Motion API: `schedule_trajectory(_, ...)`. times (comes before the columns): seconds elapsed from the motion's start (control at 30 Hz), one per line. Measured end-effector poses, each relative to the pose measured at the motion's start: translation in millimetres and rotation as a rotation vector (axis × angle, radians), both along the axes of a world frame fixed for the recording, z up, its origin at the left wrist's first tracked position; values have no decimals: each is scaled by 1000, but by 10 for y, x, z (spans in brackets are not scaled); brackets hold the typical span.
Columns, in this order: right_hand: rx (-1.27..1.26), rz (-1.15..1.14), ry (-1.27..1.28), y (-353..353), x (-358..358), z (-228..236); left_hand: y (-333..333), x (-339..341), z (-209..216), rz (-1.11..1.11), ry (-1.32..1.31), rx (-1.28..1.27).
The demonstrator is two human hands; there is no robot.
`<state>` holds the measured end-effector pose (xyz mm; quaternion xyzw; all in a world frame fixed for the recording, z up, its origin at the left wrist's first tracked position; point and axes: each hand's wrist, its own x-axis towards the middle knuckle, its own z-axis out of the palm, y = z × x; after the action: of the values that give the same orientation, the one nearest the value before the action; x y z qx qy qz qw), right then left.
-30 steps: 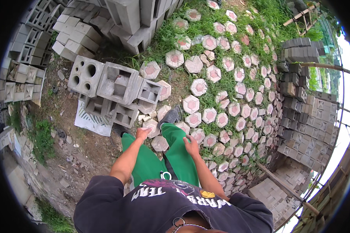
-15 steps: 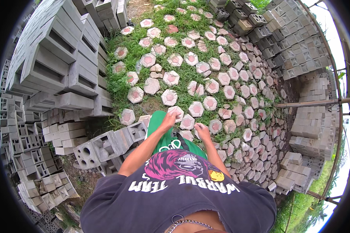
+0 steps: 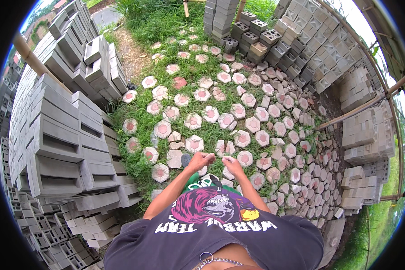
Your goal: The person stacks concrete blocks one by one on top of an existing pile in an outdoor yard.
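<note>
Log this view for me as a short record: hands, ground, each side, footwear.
Left hand: left hand, fingers curled, raised in front of the body; no held thing visible
Right hand: right hand, close beside it, fingers bent; no held thing visible
Ground: hexagonal pavers, mostly pale with pinkish centres, set among grass; one red paver
Left side: tall stack of grey blocks
Right side: stacked patterned blocks; slanting pole
Footwear: dark shoe, partly hidden by left hand
</note>
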<state>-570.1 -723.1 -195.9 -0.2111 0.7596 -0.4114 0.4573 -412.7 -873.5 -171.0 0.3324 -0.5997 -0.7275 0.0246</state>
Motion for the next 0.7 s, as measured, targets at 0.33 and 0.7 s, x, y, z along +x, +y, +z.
schedule_trajectory(0.33, -97, -139, -147, -1214, -467, 289, -1251, -658, 394, 168, -124, -37)
schedule_trajectory(0.7, -109, -497, -203, -946, -1233, 657, -1093, -1966, 709, -176, -157, -31)
